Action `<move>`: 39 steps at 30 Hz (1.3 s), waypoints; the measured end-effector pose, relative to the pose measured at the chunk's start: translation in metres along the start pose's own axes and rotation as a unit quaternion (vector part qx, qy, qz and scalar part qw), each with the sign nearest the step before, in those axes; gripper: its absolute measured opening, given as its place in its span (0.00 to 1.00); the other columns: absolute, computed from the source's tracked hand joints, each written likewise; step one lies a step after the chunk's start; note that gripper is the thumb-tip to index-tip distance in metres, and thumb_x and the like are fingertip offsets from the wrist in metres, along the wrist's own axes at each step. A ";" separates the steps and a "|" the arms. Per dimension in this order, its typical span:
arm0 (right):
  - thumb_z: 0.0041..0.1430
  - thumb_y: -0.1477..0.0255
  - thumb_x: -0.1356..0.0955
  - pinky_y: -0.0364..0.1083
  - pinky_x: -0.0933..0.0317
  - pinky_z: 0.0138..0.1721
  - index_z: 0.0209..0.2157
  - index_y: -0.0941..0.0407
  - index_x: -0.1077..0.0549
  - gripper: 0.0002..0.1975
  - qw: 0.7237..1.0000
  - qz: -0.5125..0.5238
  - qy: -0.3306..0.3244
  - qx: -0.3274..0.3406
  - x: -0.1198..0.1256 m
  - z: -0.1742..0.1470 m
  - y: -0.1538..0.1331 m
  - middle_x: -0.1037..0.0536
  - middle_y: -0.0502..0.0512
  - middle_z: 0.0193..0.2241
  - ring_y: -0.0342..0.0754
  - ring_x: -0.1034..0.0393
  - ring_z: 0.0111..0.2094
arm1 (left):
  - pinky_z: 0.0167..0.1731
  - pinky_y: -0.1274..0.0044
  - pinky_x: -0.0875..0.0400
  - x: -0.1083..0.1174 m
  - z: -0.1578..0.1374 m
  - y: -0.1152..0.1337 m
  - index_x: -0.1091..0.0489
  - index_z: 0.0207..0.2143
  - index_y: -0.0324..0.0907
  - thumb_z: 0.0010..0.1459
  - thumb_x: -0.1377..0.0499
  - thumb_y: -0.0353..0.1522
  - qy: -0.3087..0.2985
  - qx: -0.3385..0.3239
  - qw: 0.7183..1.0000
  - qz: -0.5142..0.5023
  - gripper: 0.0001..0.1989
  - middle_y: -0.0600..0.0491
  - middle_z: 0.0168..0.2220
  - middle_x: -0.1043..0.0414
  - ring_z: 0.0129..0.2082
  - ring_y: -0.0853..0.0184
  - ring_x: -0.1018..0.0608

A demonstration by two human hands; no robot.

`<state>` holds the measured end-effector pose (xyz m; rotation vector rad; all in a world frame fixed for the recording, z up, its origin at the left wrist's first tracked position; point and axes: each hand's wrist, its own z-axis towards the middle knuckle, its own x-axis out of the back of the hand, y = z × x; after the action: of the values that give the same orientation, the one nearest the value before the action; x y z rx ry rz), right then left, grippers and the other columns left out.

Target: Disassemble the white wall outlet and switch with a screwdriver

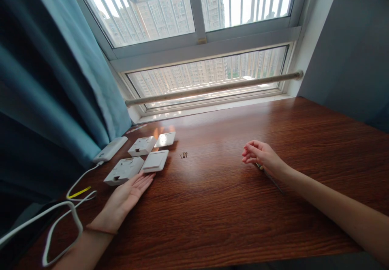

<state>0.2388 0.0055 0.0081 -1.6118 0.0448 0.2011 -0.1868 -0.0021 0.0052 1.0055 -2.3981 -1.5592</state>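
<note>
My left hand [130, 195] lies palm up at the left of the wooden table [212, 209], fingers stretched out. Its fingertips reach the near edge of a white wall switch [154, 161]; whether they touch it I cannot tell. Beside the switch sit two white mounting boxes [124, 170], and a white cover plate [165, 139] lies farther back. Several small screws [184, 155] are grouped right of the switch. My right hand [261, 155] is over a screwdriver [273, 181], its fingers loosely curled and apart with nothing seen between them. The hand hides part of the screwdriver's handle.
At the left, a white power strip [111, 149] trails a white cable [74, 213] toward the near edge. A yellow strip [80, 192] lies by the cable. A blue curtain [88, 79] hangs at the left, and a rail [219, 88] crosses the window behind the table.
</note>
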 end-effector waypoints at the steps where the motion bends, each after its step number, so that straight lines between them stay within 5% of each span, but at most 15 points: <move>1: 0.51 0.58 0.32 0.41 0.37 0.21 0.29 0.57 0.36 0.16 0.999 -0.035 0.010 0.008 0.001 0.001 0.000 0.28 0.49 0.23 0.41 0.30 0.21 | 0.27 0.75 0.22 0.000 -0.007 -0.001 0.37 0.47 0.30 0.59 0.54 0.22 -0.005 0.008 1.000 0.017 0.14 0.40 0.37 0.27 0.34 0.63 0.21; 4: 0.54 0.59 0.36 0.42 0.43 0.20 0.28 0.56 0.35 0.14 0.964 -0.252 0.063 0.062 0.006 0.000 -0.003 0.30 0.48 0.20 0.42 0.35 0.19 | 0.28 0.75 0.22 -0.002 -0.033 -0.013 0.34 0.40 0.29 0.58 0.53 0.21 0.000 -0.013 0.999 0.037 0.11 0.40 0.35 0.27 0.32 0.63 0.20; 9: 0.53 0.59 0.35 0.46 0.46 0.25 0.32 0.56 0.33 0.14 0.761 -0.638 0.105 0.055 0.011 -0.008 -0.011 0.26 0.56 0.29 0.52 0.30 0.30 | 0.36 0.76 0.23 -0.023 -0.084 -0.046 0.31 0.34 0.32 0.51 0.44 0.20 -0.124 -0.022 0.985 0.114 0.08 0.44 0.34 0.24 0.34 0.64 0.21; 12: 0.51 0.58 0.34 0.46 0.46 0.25 0.35 0.58 0.34 0.18 0.701 -0.709 0.081 0.006 0.012 -0.013 -0.012 0.26 0.61 0.36 0.56 0.29 0.34 | 0.39 0.74 0.25 -0.047 -0.104 -0.057 0.31 0.36 0.36 0.51 0.40 0.29 -0.249 -0.086 0.936 0.234 0.08 0.49 0.33 0.24 0.35 0.65 0.21; 15: 0.52 0.63 0.34 0.46 0.45 0.26 0.35 0.58 0.34 0.14 0.694 -0.718 0.043 -0.009 0.013 -0.013 -0.010 0.26 0.61 0.35 0.56 0.29 0.35 | 0.43 0.73 0.27 -0.075 -0.109 -0.063 0.32 0.36 0.39 0.55 0.42 0.32 -0.340 -0.261 0.824 0.371 0.07 0.50 0.35 0.26 0.38 0.65 0.23; 18: 0.53 0.70 0.36 0.45 0.43 0.28 0.33 0.57 0.31 0.06 0.700 -0.714 0.019 0.010 0.014 -0.010 -0.010 0.25 0.58 0.32 0.52 0.29 0.33 | 0.47 0.69 0.30 -0.103 -0.103 -0.071 0.33 0.42 0.40 0.57 0.46 0.29 -0.387 -0.433 0.669 0.465 0.10 0.48 0.42 0.29 0.44 0.64 0.26; 21: 0.56 0.74 0.36 0.45 0.41 0.34 0.36 0.56 0.29 0.07 0.686 -0.702 -0.067 0.179 0.008 -0.012 -0.009 0.26 0.56 0.33 0.49 0.32 0.35 | 0.54 0.66 0.36 -0.123 -0.099 -0.083 0.38 0.50 0.38 0.57 0.47 0.27 -0.378 -0.566 0.533 0.503 0.17 0.44 0.52 0.36 0.54 0.60 0.34; 23: 0.59 0.76 0.38 0.45 0.40 0.37 0.40 0.56 0.29 0.10 0.645 -0.676 -0.139 0.329 0.000 -0.017 -0.007 0.26 0.56 0.33 0.48 0.33 0.36 | 0.55 0.64 0.37 -0.130 -0.102 -0.091 0.42 0.53 0.36 0.57 0.46 0.29 -0.354 -0.614 0.478 0.519 0.21 0.42 0.54 0.38 0.56 0.57 0.38; 27: 0.62 0.76 0.39 0.47 0.38 0.37 0.48 0.59 0.32 0.14 0.573 -0.629 -0.199 0.486 -0.017 -0.031 0.001 0.25 0.56 0.34 0.47 0.35 0.34 | 0.41 0.67 0.29 -0.125 -0.112 -0.100 0.37 0.45 0.38 0.57 0.45 0.31 -0.356 -0.616 0.429 0.556 0.13 0.46 0.41 0.30 0.41 0.60 0.29; 30: 0.62 0.77 0.39 0.48 0.37 0.38 0.46 0.62 0.31 0.13 0.560 -0.600 -0.208 0.532 -0.022 -0.038 0.005 0.24 0.57 0.33 0.47 0.34 0.35 | 0.29 0.72 0.32 -0.117 -0.115 -0.103 0.35 0.35 0.40 0.57 0.47 0.31 -0.350 -0.612 0.403 0.583 0.04 0.51 0.29 0.30 0.29 0.64 0.29; 35: 0.61 0.79 0.39 0.50 0.38 0.46 0.48 0.62 0.32 0.14 0.608 -0.544 -0.164 0.555 -0.017 -0.036 0.004 0.24 0.59 0.40 0.49 0.33 0.42 | 0.23 0.75 0.38 -0.114 -0.108 -0.095 0.36 0.26 0.41 0.59 0.50 0.36 -0.320 -0.606 0.389 0.616 0.11 0.52 0.23 0.31 0.23 0.66 0.29; 39: 0.59 0.78 0.37 0.50 0.35 0.43 0.47 0.59 0.31 0.13 0.653 -0.539 -0.115 0.520 -0.012 -0.030 0.003 0.23 0.58 0.37 0.49 0.32 0.40 | 0.22 0.76 0.42 -0.120 -0.095 -0.077 0.33 0.26 0.40 0.61 0.53 0.39 -0.197 -0.600 0.410 0.658 0.17 0.49 0.22 0.29 0.23 0.66 0.27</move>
<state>0.2295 -0.0253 0.0084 -0.2358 -0.8514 -0.4996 -0.0173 -0.0264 0.0145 -1.3076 -0.6172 -1.8021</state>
